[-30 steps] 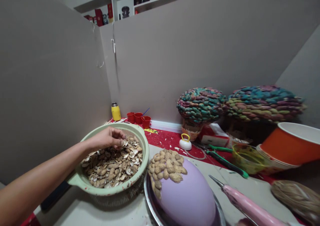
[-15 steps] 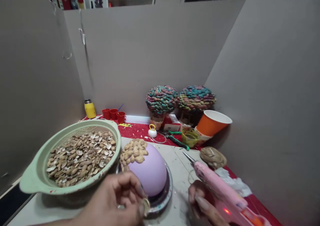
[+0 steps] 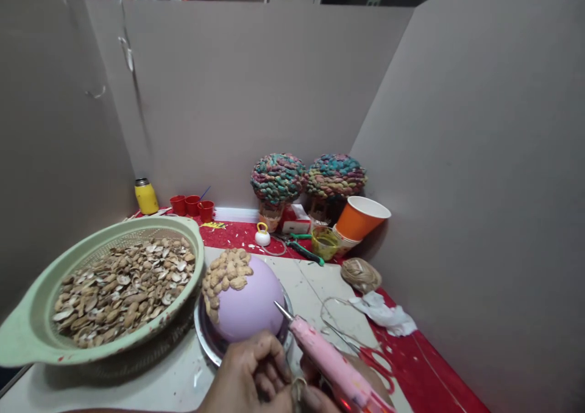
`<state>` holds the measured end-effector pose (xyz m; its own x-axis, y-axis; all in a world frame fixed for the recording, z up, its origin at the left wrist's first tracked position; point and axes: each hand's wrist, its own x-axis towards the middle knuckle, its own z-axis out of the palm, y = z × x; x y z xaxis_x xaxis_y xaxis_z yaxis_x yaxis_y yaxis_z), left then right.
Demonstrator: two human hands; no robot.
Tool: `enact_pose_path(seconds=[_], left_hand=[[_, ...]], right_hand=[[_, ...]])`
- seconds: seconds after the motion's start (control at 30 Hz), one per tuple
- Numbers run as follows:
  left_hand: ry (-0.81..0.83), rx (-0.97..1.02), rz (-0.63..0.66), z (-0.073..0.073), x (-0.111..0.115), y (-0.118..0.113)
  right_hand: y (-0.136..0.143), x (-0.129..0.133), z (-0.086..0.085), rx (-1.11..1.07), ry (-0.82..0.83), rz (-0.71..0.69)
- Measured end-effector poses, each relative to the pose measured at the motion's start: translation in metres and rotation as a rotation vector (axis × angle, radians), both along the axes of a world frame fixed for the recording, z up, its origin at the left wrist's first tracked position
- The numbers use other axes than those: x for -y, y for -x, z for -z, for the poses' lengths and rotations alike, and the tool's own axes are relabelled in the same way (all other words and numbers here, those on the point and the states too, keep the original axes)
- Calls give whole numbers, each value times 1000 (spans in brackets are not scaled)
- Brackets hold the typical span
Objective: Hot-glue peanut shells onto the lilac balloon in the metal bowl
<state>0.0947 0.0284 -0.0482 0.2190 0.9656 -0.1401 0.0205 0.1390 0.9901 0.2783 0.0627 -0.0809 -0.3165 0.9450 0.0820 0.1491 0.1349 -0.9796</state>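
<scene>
At the lower middle my left hand (image 3: pixel 256 373) is closed, pinching a peanut shell (image 3: pixel 298 388) between thumb and fingers. My right hand (image 3: pixel 317 398) is wrapped round a pink hot glue gun (image 3: pixel 326 358), its metal nozzle pointing up and left toward a lilac balloon (image 3: pixel 249 306). The right fingertips come close to the shell; whether they touch it I cannot tell. Peanut shells (image 3: pixel 227 273) cover the balloon's upper left side. The balloon rests in a round metal dish (image 3: pixel 201 331) just beyond my hands. A green colander (image 3: pixel 198 248) full of peanut shells stands to the left.
Red-handled scissors (image 3: pixel 381 364), a white tissue (image 3: pixel 388 314) and a twine ball (image 3: pixel 361 274) lie right. Behind are green-handled pliers (image 3: pixel 306 253), an orange paper cup (image 3: pixel 361 221), a yellow bottle (image 3: pixel 146 197), red cups (image 3: pixel 192 206) and two colourful tree-shaped crafts (image 3: pixel 278 178). Grey panels (image 3: pixel 247 84) enclose the table.
The glue gun has moved left, its nozzle now beside the balloon. My two hands have come together round the shell. The view has shifted right, uncovering the scissors.
</scene>
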Motion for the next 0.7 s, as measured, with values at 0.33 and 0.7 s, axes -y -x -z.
enact_pose_path(seconds=[0.33,0.7], left_hand=[[95,242,63,-2,9,15],[306,363,257,11,12,0]], right_hand=[[-2,19,-20,-45,103,-100],[7,24,-45,34,-56,-92]])
